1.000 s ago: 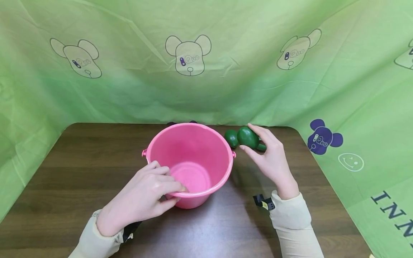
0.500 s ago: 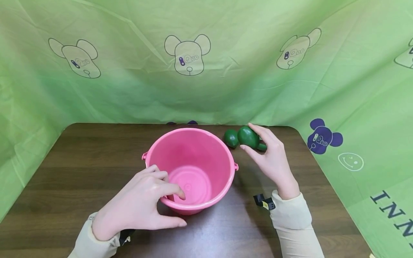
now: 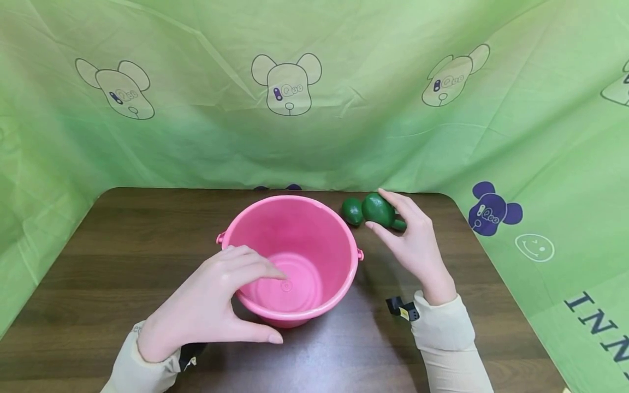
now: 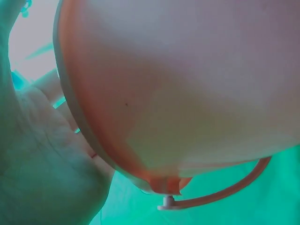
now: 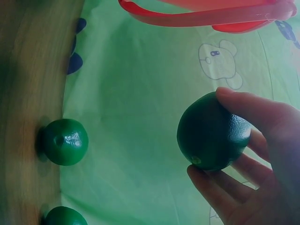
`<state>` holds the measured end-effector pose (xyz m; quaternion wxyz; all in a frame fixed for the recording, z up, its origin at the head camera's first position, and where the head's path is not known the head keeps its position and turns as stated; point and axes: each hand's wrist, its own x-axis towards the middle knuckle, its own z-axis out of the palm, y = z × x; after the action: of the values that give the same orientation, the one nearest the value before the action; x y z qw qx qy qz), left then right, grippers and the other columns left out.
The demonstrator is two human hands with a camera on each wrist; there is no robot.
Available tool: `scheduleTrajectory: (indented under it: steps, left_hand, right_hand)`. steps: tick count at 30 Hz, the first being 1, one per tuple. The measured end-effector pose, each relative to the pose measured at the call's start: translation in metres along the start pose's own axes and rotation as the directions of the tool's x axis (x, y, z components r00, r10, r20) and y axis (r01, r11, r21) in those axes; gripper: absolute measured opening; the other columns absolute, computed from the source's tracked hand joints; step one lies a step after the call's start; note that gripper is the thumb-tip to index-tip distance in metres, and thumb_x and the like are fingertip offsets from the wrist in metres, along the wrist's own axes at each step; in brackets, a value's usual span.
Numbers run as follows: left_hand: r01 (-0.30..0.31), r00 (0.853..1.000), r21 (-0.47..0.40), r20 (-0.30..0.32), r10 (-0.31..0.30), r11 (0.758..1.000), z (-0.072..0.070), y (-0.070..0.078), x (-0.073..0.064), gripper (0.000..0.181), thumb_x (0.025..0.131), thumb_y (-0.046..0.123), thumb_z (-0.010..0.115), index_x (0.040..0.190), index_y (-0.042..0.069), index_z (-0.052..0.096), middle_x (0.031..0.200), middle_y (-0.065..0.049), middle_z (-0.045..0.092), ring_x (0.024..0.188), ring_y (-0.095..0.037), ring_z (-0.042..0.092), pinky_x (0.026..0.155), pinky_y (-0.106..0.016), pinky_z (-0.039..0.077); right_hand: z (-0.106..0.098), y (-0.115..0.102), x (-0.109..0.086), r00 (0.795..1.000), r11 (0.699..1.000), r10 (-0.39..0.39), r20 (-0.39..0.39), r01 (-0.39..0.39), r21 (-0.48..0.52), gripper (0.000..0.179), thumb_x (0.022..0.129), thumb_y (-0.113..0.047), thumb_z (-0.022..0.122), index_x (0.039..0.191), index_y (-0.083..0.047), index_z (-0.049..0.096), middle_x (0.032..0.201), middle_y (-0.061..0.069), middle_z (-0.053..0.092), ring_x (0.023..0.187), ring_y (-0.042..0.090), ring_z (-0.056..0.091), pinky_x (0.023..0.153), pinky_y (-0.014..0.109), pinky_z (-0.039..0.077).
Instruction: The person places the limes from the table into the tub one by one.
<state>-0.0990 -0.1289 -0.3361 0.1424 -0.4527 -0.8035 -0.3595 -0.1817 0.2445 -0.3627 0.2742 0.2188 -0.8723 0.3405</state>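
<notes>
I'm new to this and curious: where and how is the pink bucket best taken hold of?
Take the pink bucket by its near rim, probably from the side of the left hand, thumb outside, fingers inside: it is open-topped and the rim looks thin.

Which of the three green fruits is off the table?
The held green fruit, raised in the grip of the right hand; the other two green fruits rest on the table.

Bright head-view light is glaring at six o'clock off the dark-brown wood-grain table (image 3: 324,360). The teal-tinted left wrist view is washing out at ten; in the dimmer right, a round, glossy dark-green fruit (image 5: 211,133) is glinting near three.
</notes>
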Motion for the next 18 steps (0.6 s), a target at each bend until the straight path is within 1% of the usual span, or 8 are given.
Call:
scheduleTrajectory:
  steps: [4,7,9,14,18]
  left_hand:
    - [0.044,0.999,0.020,-0.012,-0.044,0.999,-0.005,-0.001,0.000,0.075,0.068,0.064,0.088,0.129,0.026,0.068,0.130,0.014,0.060,0.123,-0.012,0.052,0.105,-0.036,0.041]
    - [0.067,0.997,0.022,-0.035,-0.066,0.998,-0.009,-0.003,0.000,0.084,0.066,0.064,0.089,0.135,0.023,0.065,0.138,0.010,0.057,0.131,-0.016,0.049,0.107,-0.042,0.039]
    - [0.093,0.995,0.023,-0.049,-0.091,0.995,-0.012,-0.005,0.000,0.091,0.064,0.063,0.091,0.140,0.022,0.062,0.144,0.009,0.053,0.136,-0.017,0.045,0.110,-0.046,0.036]
    - [0.154,0.986,0.045,-0.072,-0.151,0.987,-0.019,-0.013,-0.002,0.106,0.059,0.058,0.096,0.149,0.022,0.053,0.155,0.008,0.043,0.145,-0.021,0.033,0.113,-0.052,0.031]
    - [0.204,0.977,0.086,-0.080,-0.197,0.975,-0.023,-0.021,-0.005,0.112,0.059,0.060,0.094,0.153,0.022,0.048,0.159,0.004,0.038,0.146,-0.020,0.031,0.110,-0.056,0.035]
  right_hand:
    - [0.000,0.000,0.000,1.000,1.000,-0.002,-0.002,0.002,0.004,0.069,0.080,-0.005,0.088,0.143,-0.015,0.061,0.135,0.004,0.062,0.115,0.023,0.061,0.088,0.012,0.047]
    - [-0.001,0.000,0.000,1.000,1.000,-0.003,-0.008,0.003,0.005,0.068,0.080,-0.005,0.088,0.142,-0.015,0.062,0.135,0.004,0.062,0.114,0.023,0.062,0.087,0.012,0.047]
    - [-0.001,-0.001,0.000,1.000,1.000,-0.006,-0.012,0.006,0.008,0.068,0.080,-0.004,0.088,0.142,-0.014,0.062,0.134,0.004,0.062,0.114,0.023,0.062,0.086,0.012,0.048]
    - [-0.001,-0.002,0.000,1.000,1.000,-0.014,-0.017,0.015,0.019,0.069,0.079,-0.003,0.088,0.142,-0.014,0.062,0.134,0.004,0.062,0.114,0.023,0.062,0.085,0.011,0.049]
    - [-0.002,-0.004,0.000,1.000,1.000,-0.019,-0.025,0.019,0.020,0.069,0.079,-0.002,0.088,0.142,-0.014,0.062,0.134,0.004,0.063,0.115,0.023,0.062,0.087,0.012,0.048]
